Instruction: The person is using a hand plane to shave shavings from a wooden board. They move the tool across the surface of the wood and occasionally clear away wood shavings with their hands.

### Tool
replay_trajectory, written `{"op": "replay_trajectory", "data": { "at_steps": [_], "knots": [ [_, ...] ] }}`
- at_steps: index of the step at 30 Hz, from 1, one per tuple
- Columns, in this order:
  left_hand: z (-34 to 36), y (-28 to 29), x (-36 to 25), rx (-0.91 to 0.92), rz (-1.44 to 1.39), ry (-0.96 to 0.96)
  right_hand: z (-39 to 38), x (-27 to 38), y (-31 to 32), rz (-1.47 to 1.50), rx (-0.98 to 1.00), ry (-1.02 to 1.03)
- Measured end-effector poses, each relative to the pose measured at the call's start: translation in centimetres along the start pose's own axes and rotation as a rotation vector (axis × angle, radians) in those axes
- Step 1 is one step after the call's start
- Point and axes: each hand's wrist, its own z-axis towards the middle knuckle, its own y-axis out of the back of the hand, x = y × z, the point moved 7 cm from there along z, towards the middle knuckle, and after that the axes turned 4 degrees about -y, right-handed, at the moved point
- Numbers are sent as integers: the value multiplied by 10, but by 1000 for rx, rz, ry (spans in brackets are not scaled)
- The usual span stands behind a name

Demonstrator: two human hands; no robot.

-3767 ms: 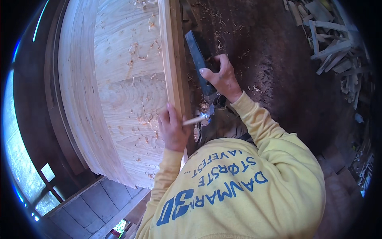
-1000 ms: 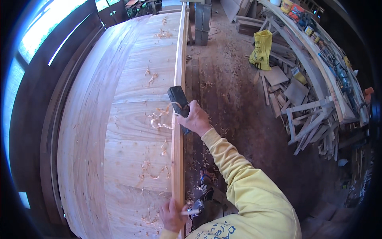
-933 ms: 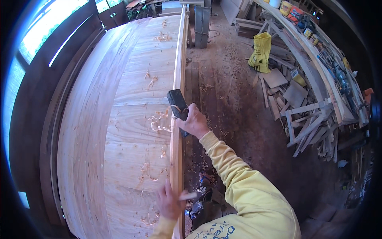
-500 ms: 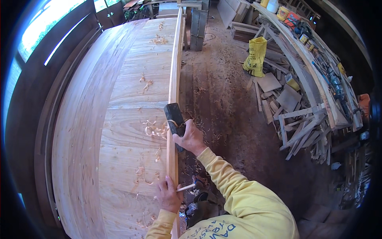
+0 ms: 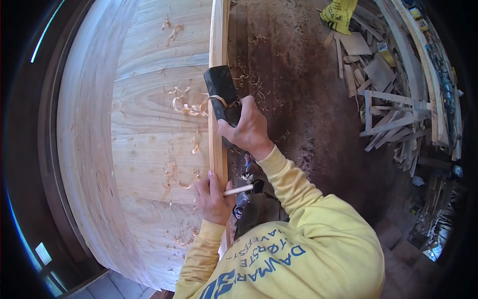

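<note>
My right hand (image 5: 250,127) grips a dark, block-shaped hand plane (image 5: 220,83), its fingers and thumb wrapped around the near end. The plane sits at a slant across the top edge of a long pale wooden board (image 5: 217,137) standing on edge. A curled shaving (image 5: 217,98) hangs out of the plane's middle. Nearer to me, my left hand (image 5: 214,202) is closed on the same board, fingers over its top. From that hand a slim, pale stick (image 5: 239,190) juts out to the right; I cannot make out its kind.
Along the board's left side lies a broad panelled wooden surface (image 5: 144,154) strewn with curled shavings (image 5: 186,106). More shavings dot the dark floor (image 5: 294,164). At the right stand a long workbench (image 5: 432,74), a heap of wood offcuts (image 5: 383,79) and a yellow bag (image 5: 339,15).
The view has tilted down toward me, so the board, plane and hands sit higher in the picture. Both hands keep their holds, and the plane stays near the same shavings.
</note>
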Motion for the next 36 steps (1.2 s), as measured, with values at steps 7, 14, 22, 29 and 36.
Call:
{"op": "replay_trajectory", "data": {
  "at_steps": [7, 14, 22, 29, 36],
  "knots": [
    [-9, -3, 0, 8, -41, -7, 279, -78, 3, 0, -197, -51],
    [-11, 5, 9, -34, -17, 36, 190, -12, -6, -36, -145, -11],
    [2, -2, 2, -65, -38, 19, -77, 0, 11, -29, -40, 240],
    [-7, 6, 6, -32, -24, 5, 70, -8, 3, 21, -155, 54],
    [-10, 3, 8, 2, -52, 8, 371, 15, 12, -105, -47, -92]
  ]
}}
